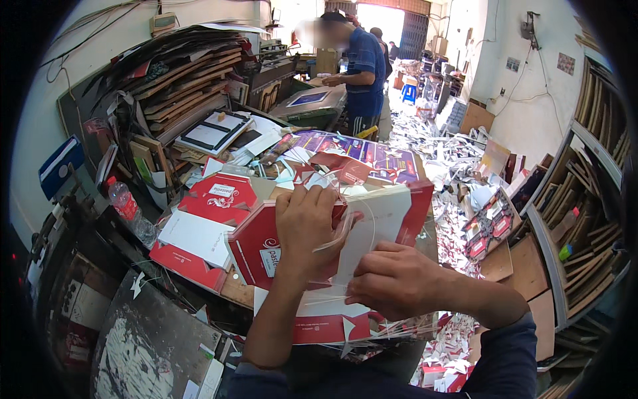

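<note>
My left hand [307, 229] is wrapped over the top of a stack of red and white printed card blanks [249, 243], its fingers closed on the upper edge. The stack stands tilted on the table, with a white inner face [375, 229] turned toward my right hand. A thin pale strip [373, 223] curls out beside my left fingers. My right hand [397, 279] is closed in front of that white face, its fingertips pressed together near thin white strips at the lower edge. What its fingers hold is hidden. More red card [332, 330] lies beneath, close to my body.
Red and white blanks [222, 199] lie to the left, near a plastic bottle [131, 211]. A purple printed sheet [382, 159] covers the table's far end. Paper scraps [452, 226] litter the floor at right, beside shelves [555, 246]. A person [365, 73] stands beyond the table.
</note>
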A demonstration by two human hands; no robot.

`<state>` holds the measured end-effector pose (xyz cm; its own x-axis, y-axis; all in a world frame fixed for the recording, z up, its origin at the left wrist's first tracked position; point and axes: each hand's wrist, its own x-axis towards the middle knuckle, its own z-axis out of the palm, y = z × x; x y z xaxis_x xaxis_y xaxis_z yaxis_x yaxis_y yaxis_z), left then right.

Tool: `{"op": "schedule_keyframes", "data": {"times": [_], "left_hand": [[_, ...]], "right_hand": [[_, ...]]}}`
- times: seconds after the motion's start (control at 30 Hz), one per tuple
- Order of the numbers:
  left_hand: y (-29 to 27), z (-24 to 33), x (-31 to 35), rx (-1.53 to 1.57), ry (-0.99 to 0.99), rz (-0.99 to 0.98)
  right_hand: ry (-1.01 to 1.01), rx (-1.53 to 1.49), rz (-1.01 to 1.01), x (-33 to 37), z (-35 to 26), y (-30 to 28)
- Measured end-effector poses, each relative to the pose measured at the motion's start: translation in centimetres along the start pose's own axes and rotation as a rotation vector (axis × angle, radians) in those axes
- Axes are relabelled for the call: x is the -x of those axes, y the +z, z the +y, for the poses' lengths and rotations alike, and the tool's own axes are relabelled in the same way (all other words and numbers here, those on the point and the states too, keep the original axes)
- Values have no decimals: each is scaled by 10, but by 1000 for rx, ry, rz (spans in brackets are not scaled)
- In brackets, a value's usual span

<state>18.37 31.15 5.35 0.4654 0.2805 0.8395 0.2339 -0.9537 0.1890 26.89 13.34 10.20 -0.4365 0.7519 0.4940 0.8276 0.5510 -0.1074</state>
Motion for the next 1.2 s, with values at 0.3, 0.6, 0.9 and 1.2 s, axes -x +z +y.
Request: {"op": "schedule_keyframes", "data": {"times": [0.3,0.6,0.9,1.2], "left_hand": [[-21,2,-1,178,43,-138],[-35,-13,-4,223,-15,-307],[-27,-3,-3,157,-4,-136],[-10,-6,-3,161,22,-10]], "right_hand": [[757,662,579,67,96,-120],[468,235,56,-1,45,-42],[433,349,150,-2,62,0],[613,132,94,-7,72,-10]]}}
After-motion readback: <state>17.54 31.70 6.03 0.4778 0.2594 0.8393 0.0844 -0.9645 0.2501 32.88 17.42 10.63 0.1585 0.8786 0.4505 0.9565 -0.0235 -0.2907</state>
